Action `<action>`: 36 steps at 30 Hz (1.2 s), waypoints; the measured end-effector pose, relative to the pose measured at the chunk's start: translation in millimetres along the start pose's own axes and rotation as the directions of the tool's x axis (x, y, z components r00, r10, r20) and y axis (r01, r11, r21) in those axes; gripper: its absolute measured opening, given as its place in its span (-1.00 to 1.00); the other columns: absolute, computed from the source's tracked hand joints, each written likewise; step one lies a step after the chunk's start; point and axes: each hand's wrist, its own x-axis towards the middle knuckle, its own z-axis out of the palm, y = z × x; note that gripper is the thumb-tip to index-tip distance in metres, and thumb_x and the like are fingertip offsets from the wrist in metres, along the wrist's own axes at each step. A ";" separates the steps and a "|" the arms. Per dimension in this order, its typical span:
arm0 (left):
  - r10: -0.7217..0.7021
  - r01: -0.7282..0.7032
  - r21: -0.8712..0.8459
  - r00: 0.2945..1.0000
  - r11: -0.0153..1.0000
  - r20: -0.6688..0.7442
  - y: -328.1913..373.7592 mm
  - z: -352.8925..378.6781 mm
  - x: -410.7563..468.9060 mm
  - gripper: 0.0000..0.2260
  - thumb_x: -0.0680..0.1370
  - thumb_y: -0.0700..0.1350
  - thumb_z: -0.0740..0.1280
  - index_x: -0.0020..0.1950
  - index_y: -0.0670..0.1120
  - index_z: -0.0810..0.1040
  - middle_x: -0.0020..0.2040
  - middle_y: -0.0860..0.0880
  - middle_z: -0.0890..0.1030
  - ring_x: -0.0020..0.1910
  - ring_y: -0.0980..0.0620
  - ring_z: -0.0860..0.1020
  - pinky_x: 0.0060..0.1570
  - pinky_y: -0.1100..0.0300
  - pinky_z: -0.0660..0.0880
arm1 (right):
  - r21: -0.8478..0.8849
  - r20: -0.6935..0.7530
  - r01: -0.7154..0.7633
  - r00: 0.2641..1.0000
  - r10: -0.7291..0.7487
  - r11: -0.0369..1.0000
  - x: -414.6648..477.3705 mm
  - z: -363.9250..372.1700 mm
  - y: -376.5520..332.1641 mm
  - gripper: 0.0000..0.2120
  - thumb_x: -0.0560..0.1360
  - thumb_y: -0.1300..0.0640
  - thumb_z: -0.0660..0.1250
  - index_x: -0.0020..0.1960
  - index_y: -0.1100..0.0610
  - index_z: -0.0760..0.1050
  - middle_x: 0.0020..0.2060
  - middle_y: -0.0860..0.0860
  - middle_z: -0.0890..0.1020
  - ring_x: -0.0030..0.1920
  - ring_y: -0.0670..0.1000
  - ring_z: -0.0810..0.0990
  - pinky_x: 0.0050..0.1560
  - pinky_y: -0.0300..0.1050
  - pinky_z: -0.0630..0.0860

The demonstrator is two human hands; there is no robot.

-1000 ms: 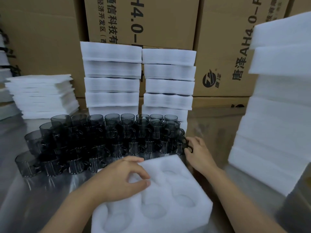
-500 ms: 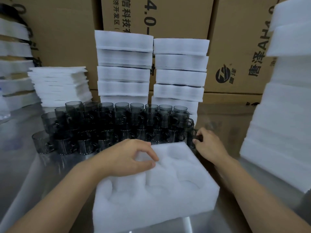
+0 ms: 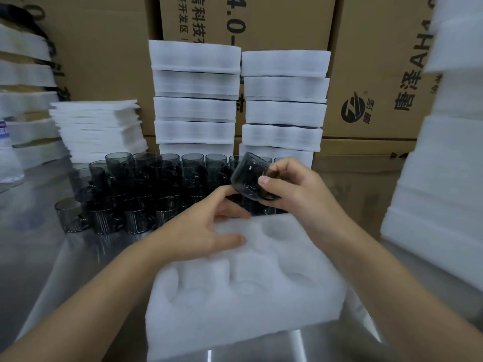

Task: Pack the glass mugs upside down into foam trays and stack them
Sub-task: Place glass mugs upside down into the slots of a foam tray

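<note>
above the foam tray (image 3: 235, 304), right hand (image 3: 292, 189) grips a tilted mug (image 3: 248, 178).

Dim, even light prevailed; glare streaked the shiny metal tabletop (image 3: 52, 270), while wide-angle distortion bent the blurred white foam stack (image 3: 444, 192) at right.

A smoky glass mug (image 3: 247, 175) hangs tilted above the white foam tray (image 3: 235, 312) (round pockets facing up); more mugs (image 3: 136, 197) stand behind.

The blurred foam stack (image 3: 441, 184) at right runs off the edge.
</note>
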 end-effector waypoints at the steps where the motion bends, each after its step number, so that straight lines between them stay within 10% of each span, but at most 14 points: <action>1: 0.024 -0.028 -0.065 0.998 0.997 -0.059 -0.5 0.5 1.3 -0.43 0.36 -0.13 0.46 0.29 0.17 0.33 0.02 0.05 0.65 0.14 0.18 0.56 0.23 0.20 0.44 | -0.023 -0.004 0.027 1.000 -0.027 0.999 -1.9 2.1 0.5 -0.81 0.48 0.26 0.39 -0.25 0.06 0.48 -0.36 -0.06 0.58 -0.20 0.01 0.58 0.08 0.17 0.58; 6: 0.070 -0.172 -0.307 0.946 0.936 -0.317 3.8 9.6 7.8 -0.59 0.41 -0.23 0.35 0.17 0.14 0.44 -0.15 0.06 0.69 -0.04 0.16 0.63 -0.08 0.35 0.50 | -0.144 -0.049 0.142 0.987 -0.150 0.979 -9.5 0.7 -1.6 -0.81 0.44 0.23 0.44 -0.16 -0.03 0.52 -0.30 -0.13 0.65 -0.20 -0.12 0.62 -0.09 -0.09 0.53; 13: -0.029 -0.130 -0.433 0.939 0.892 -0.341 8.0 7.0 7.3 -0.72 0.41 -0.02 0.30 0.09 -0.01 0.61 -0.10 -0.03 0.67 -0.10 0.04 0.61 -0.23 0.25 0.53 | -0.361 0.002 0.133 0.990 -0.142 0.923 -11.4 5.8 2.5 -0.30 0.27 0.01 0.56 0.34 -0.15 0.38 0.11 -0.17 0.39 0.13 -0.28 0.45 0.20 -0.20 0.47; 17: -0.043 -0.081 -0.421 0.960 0.904 -0.276 11.2 8.6 6.6 -0.71 0.29 0.15 0.35 -0.07 0.11 0.70 -0.16 -0.08 0.66 -0.17 0.02 0.60 -0.13 0.13 0.56 | -0.411 0.031 0.194 0.979 -0.199 0.891 -14.6 13.0 13.0 -0.38 0.15 -0.09 0.57 0.18 -0.15 0.48 0.01 -0.15 0.37 0.05 -0.32 0.43 0.16 -0.30 0.46; 21: -0.100 -0.015 -0.418 0.963 0.909 -0.252 6.3 5.3 7.3 -0.60 0.36 -0.03 0.39 0.19 -0.02 0.59 -0.01 -0.11 0.69 0.01 -0.12 0.63 0.02 -0.03 0.53 | -0.527 0.055 0.258 0.961 -0.270 0.810 -12.2 10.9 26.8 -0.37 0.24 -0.07 0.57 0.25 -0.19 0.42 0.05 -0.21 0.31 0.10 -0.38 0.36 0.09 -0.54 0.31; 36: -0.123 -0.013 -0.423 0.948 0.906 -0.293 5.3 9.6 9.8 -0.84 0.57 -0.18 0.27 0.06 0.02 0.58 -0.34 0.05 0.65 -0.28 0.14 0.64 -0.20 0.25 0.59 | -0.404 -0.031 0.187 0.976 -0.218 0.895 -11.8 13.1 31.5 -0.44 0.24 -0.11 0.53 0.12 -0.15 0.32 0.08 -0.15 0.46 -0.08 -0.11 0.55 -0.05 -0.02 0.57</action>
